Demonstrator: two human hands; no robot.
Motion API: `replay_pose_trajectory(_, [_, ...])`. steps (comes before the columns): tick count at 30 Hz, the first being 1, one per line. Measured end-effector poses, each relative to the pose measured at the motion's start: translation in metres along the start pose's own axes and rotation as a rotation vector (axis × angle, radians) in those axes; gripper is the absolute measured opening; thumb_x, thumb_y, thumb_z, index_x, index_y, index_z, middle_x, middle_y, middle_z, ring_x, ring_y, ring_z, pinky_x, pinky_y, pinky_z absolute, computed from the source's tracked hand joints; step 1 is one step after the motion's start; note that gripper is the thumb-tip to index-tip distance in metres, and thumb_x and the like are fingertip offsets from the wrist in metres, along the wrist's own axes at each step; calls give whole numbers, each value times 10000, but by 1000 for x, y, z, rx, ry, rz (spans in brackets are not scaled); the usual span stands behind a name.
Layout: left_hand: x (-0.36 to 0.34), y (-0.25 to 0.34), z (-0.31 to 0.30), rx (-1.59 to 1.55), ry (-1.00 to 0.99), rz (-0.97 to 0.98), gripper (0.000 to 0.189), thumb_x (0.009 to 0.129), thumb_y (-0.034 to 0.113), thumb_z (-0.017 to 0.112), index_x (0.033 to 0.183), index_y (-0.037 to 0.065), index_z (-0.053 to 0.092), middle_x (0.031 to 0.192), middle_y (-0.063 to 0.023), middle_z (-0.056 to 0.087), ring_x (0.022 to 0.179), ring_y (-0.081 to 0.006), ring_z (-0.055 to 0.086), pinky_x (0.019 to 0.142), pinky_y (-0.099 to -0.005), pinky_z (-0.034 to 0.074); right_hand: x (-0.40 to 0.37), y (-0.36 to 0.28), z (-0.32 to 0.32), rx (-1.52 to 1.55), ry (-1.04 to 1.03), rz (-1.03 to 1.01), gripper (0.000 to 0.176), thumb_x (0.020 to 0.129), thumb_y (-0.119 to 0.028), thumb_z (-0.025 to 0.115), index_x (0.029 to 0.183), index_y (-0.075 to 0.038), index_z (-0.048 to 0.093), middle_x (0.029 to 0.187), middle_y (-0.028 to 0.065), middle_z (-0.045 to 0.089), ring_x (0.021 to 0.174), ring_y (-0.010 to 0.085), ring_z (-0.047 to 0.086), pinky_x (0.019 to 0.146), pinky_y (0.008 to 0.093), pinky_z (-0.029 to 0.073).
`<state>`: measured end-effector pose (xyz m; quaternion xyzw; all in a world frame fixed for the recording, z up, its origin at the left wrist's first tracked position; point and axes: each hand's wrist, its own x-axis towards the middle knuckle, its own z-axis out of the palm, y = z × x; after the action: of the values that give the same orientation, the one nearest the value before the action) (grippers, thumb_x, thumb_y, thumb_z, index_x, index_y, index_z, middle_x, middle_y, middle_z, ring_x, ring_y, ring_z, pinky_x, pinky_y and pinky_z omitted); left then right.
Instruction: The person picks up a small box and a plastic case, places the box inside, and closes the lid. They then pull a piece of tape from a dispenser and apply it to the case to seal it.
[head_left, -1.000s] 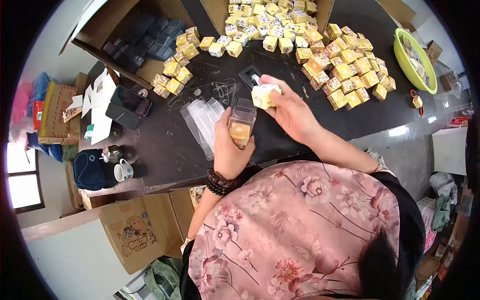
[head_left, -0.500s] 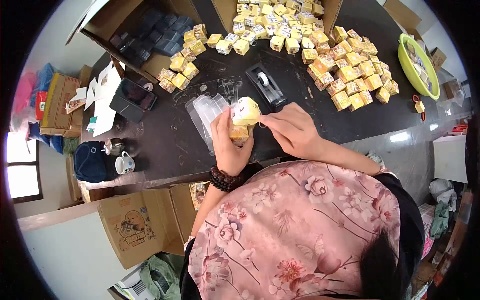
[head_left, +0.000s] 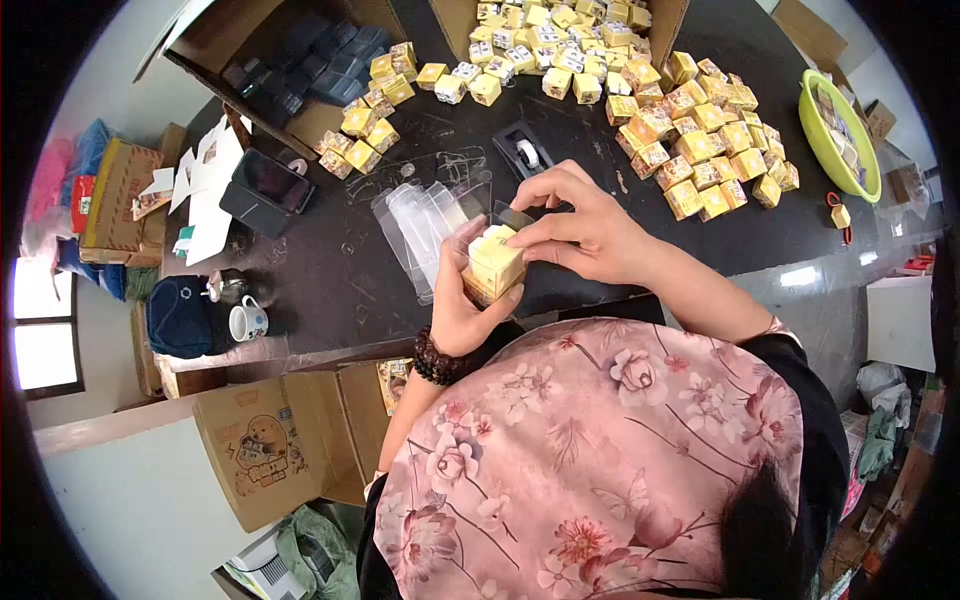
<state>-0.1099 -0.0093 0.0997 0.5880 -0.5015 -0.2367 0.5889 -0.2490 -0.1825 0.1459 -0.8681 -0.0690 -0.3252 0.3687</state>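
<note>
My left hand (head_left: 463,305) is wrapped round a small yellow printed box (head_left: 496,264), held above the table's front edge. At its upper right corner, my right hand (head_left: 592,236) has its fingers bent and its thumb against the box. A clear plastic flap (head_left: 512,214) stands up there, between the right fingertips and the box. How far the plastic reaches round the box is hard to make out. Flat clear plastic cases (head_left: 408,225) lie on the table just left of my left hand. Behind my right hand is a black tape dispenser (head_left: 522,150).
Yellow boxes (head_left: 705,140) are heaped at the right, and more fill a carton (head_left: 668,30) at the back. A carton (head_left: 215,90) at the left holds dark clear pieces. A phone (head_left: 268,192), a mug (head_left: 248,320) and a green basket (head_left: 840,140) stand around.
The yellow box has turned in my left hand and the white, marked face has gone out of view. My right hand has moved up and over its top edge, where the plastic flap now shows.
</note>
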Motion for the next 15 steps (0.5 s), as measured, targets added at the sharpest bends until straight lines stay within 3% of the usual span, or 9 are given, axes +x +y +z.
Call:
replay_pose_trajectory(2, [-2,-1,0,-238,-53,-139,733,754,53,752,1353,-33,336,1310,-174,458,1212,-203,461,1026,-343,376,3,4,-8,-48,-31,-62,171,771,-99,762,935,-99,713,1061,38,578,995,214,507,805,320,442])
replay_pose_trajectory(4, [-4,-8,-1,-235,-84,-142,733,756,59,755,1350,-31,335,1323,-178,445,1217,-206,458,1028,-344,374,3,1,-11,-103,-62,-124,142,774,-104,764,904,-90,709,1059,33,575,990,207,507,803,317,441])
replay_pose_trajectory(6, [-2,-9,2,-234,-112,-146,732,758,64,758,1348,-30,334,1335,-181,433,1223,-209,455,1030,-344,372,5,-5,-6,133,-10,145,106,797,-109,751,876,-70,692,1039,27,566,987,198,506,822,316,433])
replay_pose_trajectory(9, [1,-8,3,-67,-151,-128,701,762,57,757,1323,-25,344,1342,-182,420,1227,-217,448,1036,-347,366,5,-1,6,192,29,310,91,822,-114,734,866,-50,687,1030,31,557,990,190,506,856,316,423])
replay_pose_trajectory(15, [-2,-13,11,-189,-79,-139,617,793,3,717,1289,-20,350,1289,-164,446,1203,-221,465,1023,-344,380,-4,-3,8,209,57,405,92,861,-122,697,853,-31,685,1083,45,529,1038,176,499,921,318,403])
